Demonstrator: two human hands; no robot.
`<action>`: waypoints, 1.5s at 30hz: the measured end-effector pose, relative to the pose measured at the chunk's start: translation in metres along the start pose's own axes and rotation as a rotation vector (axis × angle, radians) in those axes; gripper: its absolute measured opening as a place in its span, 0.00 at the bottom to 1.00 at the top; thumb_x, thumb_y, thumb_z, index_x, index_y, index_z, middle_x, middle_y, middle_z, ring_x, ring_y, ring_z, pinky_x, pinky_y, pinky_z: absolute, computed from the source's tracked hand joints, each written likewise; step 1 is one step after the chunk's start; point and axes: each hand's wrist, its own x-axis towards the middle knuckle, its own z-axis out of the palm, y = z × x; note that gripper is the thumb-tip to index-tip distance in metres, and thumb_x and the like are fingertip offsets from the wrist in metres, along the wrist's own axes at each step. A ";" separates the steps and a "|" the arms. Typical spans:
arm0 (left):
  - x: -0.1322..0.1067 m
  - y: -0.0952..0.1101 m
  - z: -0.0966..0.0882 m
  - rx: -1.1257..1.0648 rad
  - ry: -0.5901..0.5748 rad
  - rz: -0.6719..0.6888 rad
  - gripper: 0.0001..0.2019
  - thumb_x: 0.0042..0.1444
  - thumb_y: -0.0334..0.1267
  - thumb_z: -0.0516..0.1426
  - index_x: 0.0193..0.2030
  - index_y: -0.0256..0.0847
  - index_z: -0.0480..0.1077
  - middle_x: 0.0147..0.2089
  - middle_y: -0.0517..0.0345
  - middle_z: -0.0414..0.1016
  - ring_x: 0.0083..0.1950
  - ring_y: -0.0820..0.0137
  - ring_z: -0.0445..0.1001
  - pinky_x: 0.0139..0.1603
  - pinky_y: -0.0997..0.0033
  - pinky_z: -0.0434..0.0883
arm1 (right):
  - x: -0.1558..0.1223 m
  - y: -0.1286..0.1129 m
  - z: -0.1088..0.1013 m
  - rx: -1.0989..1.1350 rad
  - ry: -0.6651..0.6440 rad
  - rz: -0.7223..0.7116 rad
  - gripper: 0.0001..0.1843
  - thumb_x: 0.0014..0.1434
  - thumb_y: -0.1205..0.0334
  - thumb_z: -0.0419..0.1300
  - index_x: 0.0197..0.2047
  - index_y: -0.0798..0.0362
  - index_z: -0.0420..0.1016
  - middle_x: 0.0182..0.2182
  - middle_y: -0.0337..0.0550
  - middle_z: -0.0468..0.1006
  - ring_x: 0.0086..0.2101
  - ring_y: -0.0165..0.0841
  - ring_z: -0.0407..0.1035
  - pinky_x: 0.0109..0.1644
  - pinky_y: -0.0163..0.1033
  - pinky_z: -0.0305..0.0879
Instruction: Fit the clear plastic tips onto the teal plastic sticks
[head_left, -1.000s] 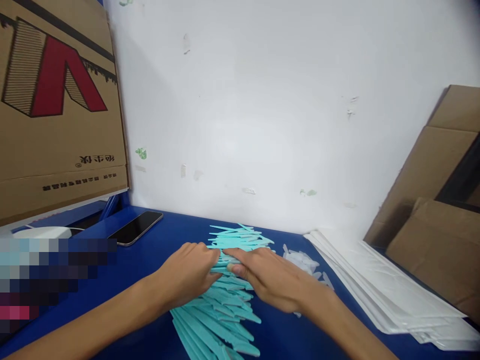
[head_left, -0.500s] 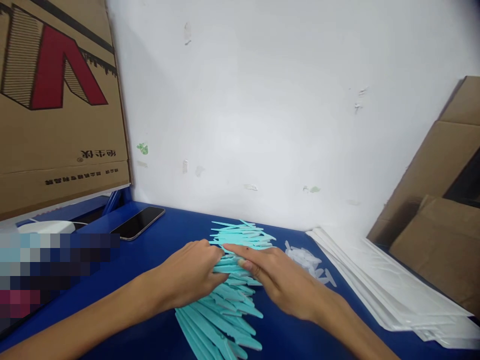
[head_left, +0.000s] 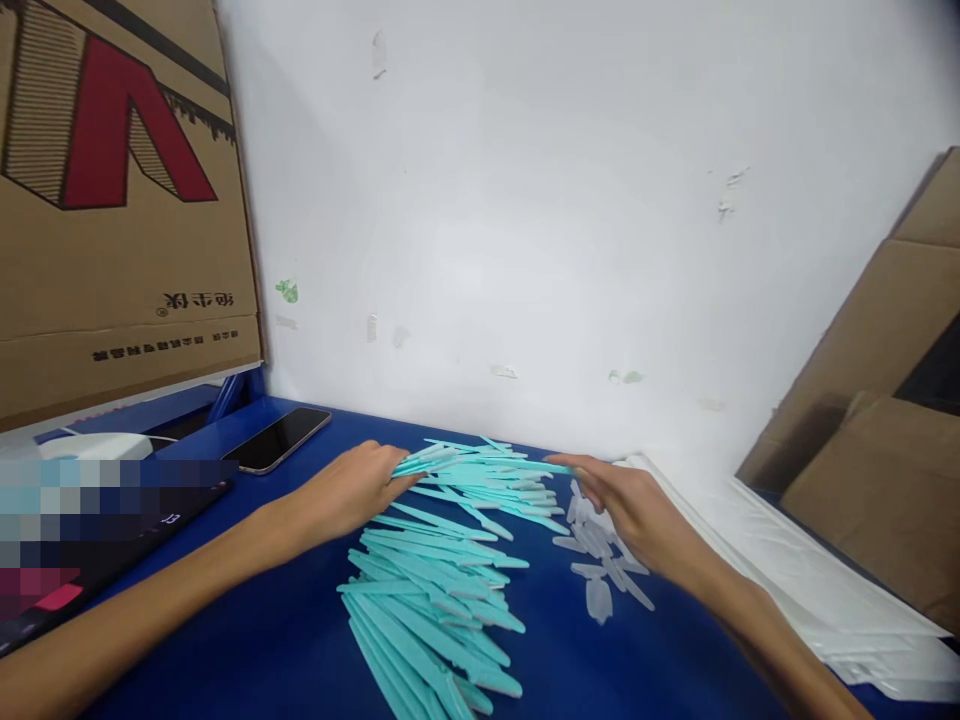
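A long heap of thin teal plastic sticks [head_left: 442, 570] lies on the blue table [head_left: 300, 640], running from the front edge toward the wall. My left hand [head_left: 345, 492] grips a bundle of these sticks [head_left: 480, 470] at their left ends, at the far end of the heap. My right hand [head_left: 634, 510] is at the bundle's right end, fingertips touching the stick tips, fingers curled. Under and beside the right hand lie several small clear plastic pieces [head_left: 600, 565].
A black phone [head_left: 277, 440] lies at the back left by a large cardboard box [head_left: 112, 200]. A stack of white sheets [head_left: 810, 590] lies on the right, with brown cardboard [head_left: 877, 400] leaning behind it. A white wall closes the back.
Both hands have moved from the middle of the heap to its far end and spread apart. A bundle of sticks now spans between them.
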 end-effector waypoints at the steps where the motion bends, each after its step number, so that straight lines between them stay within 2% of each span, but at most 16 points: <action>1: 0.002 -0.002 0.001 0.003 0.003 -0.007 0.20 0.72 0.48 0.48 0.32 0.41 0.70 0.27 0.55 0.75 0.26 0.65 0.71 0.25 0.69 0.56 | -0.001 0.008 -0.002 -0.010 -0.019 0.017 0.24 0.76 0.53 0.42 0.63 0.47 0.73 0.30 0.40 0.77 0.27 0.34 0.69 0.35 0.37 0.66; 4: 0.002 0.001 0.005 0.016 0.010 0.002 0.16 0.70 0.45 0.50 0.33 0.41 0.70 0.30 0.53 0.76 0.29 0.62 0.74 0.27 0.69 0.57 | -0.003 0.015 -0.004 0.003 -0.088 0.027 0.24 0.76 0.49 0.42 0.59 0.48 0.75 0.28 0.38 0.74 0.27 0.33 0.68 0.34 0.37 0.63; 7: -0.004 0.010 0.008 0.045 0.051 0.014 0.13 0.69 0.43 0.51 0.38 0.41 0.71 0.32 0.52 0.78 0.34 0.58 0.77 0.29 0.68 0.60 | -0.002 0.008 -0.001 0.059 -0.095 0.044 0.24 0.76 0.49 0.42 0.58 0.48 0.75 0.29 0.37 0.73 0.28 0.32 0.68 0.36 0.36 0.62; 10: -0.009 0.016 0.007 0.025 0.127 0.038 0.09 0.67 0.40 0.51 0.47 0.42 0.71 0.31 0.56 0.78 0.31 0.60 0.77 0.29 0.69 0.61 | -0.002 -0.004 0.006 0.122 -0.102 0.050 0.24 0.76 0.49 0.42 0.60 0.49 0.73 0.28 0.36 0.71 0.28 0.32 0.67 0.34 0.36 0.61; 13: -0.012 0.016 0.011 0.011 0.197 0.161 0.16 0.63 0.35 0.54 0.57 0.44 0.69 0.37 0.57 0.83 0.34 0.62 0.80 0.31 0.71 0.64 | -0.002 -0.024 0.020 0.210 -0.133 0.013 0.24 0.77 0.51 0.42 0.63 0.48 0.72 0.28 0.35 0.70 0.27 0.30 0.66 0.33 0.34 0.60; 15: -0.012 0.016 0.016 0.039 0.208 0.280 0.19 0.58 0.30 0.56 0.56 0.45 0.71 0.42 0.56 0.84 0.37 0.62 0.82 0.31 0.72 0.64 | -0.002 -0.038 0.028 0.264 -0.158 -0.014 0.23 0.77 0.52 0.43 0.63 0.47 0.72 0.27 0.34 0.70 0.26 0.29 0.64 0.32 0.34 0.59; 18: -0.013 0.015 0.022 0.052 0.178 0.394 0.20 0.48 0.22 0.55 0.46 0.42 0.75 0.36 0.59 0.84 0.33 0.64 0.81 0.29 0.73 0.62 | -0.001 -0.048 0.031 0.306 -0.202 -0.041 0.21 0.77 0.53 0.44 0.59 0.48 0.74 0.26 0.34 0.69 0.25 0.28 0.63 0.31 0.33 0.59; 21: -0.012 0.010 0.021 0.060 0.159 0.412 0.23 0.41 0.20 0.52 0.43 0.41 0.76 0.33 0.59 0.84 0.29 0.66 0.79 0.28 0.73 0.60 | 0.000 -0.036 0.017 0.256 -0.222 -0.052 0.21 0.76 0.55 0.44 0.50 0.50 0.77 0.27 0.36 0.70 0.26 0.29 0.64 0.33 0.34 0.61; 25: -0.007 -0.003 0.017 0.084 0.152 0.376 0.26 0.41 0.20 0.52 0.46 0.39 0.76 0.36 0.56 0.84 0.32 0.64 0.80 0.29 0.72 0.61 | 0.000 0.000 -0.011 0.044 -0.073 0.053 0.23 0.75 0.52 0.44 0.41 0.51 0.78 0.25 0.37 0.71 0.26 0.32 0.65 0.32 0.35 0.60; 28: -0.004 -0.007 0.016 0.075 0.116 0.340 0.25 0.42 0.21 0.52 0.47 0.39 0.77 0.34 0.56 0.83 0.32 0.63 0.80 0.29 0.70 0.61 | -0.001 0.019 -0.021 -0.088 -0.109 0.118 0.24 0.74 0.52 0.43 0.44 0.49 0.80 0.30 0.41 0.79 0.29 0.35 0.72 0.36 0.38 0.65; 31: -0.006 0.000 0.014 0.073 0.080 0.317 0.24 0.45 0.22 0.52 0.48 0.38 0.77 0.34 0.56 0.83 0.33 0.62 0.80 0.29 0.68 0.62 | -0.003 0.031 -0.021 -0.214 -0.131 0.141 0.21 0.73 0.52 0.48 0.51 0.47 0.81 0.41 0.44 0.85 0.38 0.40 0.78 0.43 0.42 0.68; 36: -0.011 0.009 0.011 0.109 0.038 0.310 0.25 0.45 0.23 0.53 0.51 0.36 0.76 0.32 0.55 0.82 0.31 0.61 0.78 0.29 0.67 0.63 | -0.007 0.042 -0.021 -0.282 -0.145 0.179 0.16 0.67 0.49 0.57 0.46 0.46 0.84 0.45 0.45 0.85 0.44 0.46 0.79 0.46 0.45 0.71; 38: -0.012 0.009 0.011 0.130 0.033 0.318 0.27 0.44 0.22 0.53 0.53 0.36 0.76 0.33 0.55 0.82 0.31 0.61 0.78 0.29 0.67 0.63 | -0.007 0.035 -0.021 -0.273 -0.102 0.169 0.18 0.67 0.46 0.58 0.47 0.47 0.84 0.48 0.47 0.85 0.47 0.48 0.77 0.49 0.47 0.72; 41: -0.012 0.010 0.012 0.147 0.030 0.330 0.28 0.43 0.21 0.52 0.52 0.36 0.75 0.31 0.55 0.81 0.29 0.62 0.77 0.28 0.68 0.62 | -0.005 0.004 -0.015 -0.139 -0.027 0.122 0.21 0.70 0.44 0.54 0.53 0.46 0.81 0.50 0.46 0.83 0.49 0.45 0.76 0.53 0.48 0.71; 43: -0.012 0.012 0.013 0.134 0.036 0.346 0.27 0.42 0.22 0.52 0.51 0.37 0.75 0.31 0.56 0.81 0.28 0.62 0.76 0.28 0.68 0.61 | -0.004 -0.022 -0.005 0.009 -0.055 0.087 0.21 0.70 0.44 0.56 0.57 0.45 0.79 0.47 0.43 0.85 0.45 0.41 0.78 0.48 0.43 0.73; 45: -0.013 0.014 0.014 0.114 0.038 0.373 0.26 0.41 0.22 0.52 0.49 0.38 0.75 0.30 0.56 0.81 0.27 0.63 0.76 0.27 0.68 0.59 | -0.002 -0.043 0.007 0.079 -0.079 0.021 0.17 0.69 0.46 0.60 0.53 0.44 0.82 0.42 0.41 0.86 0.40 0.38 0.80 0.43 0.39 0.73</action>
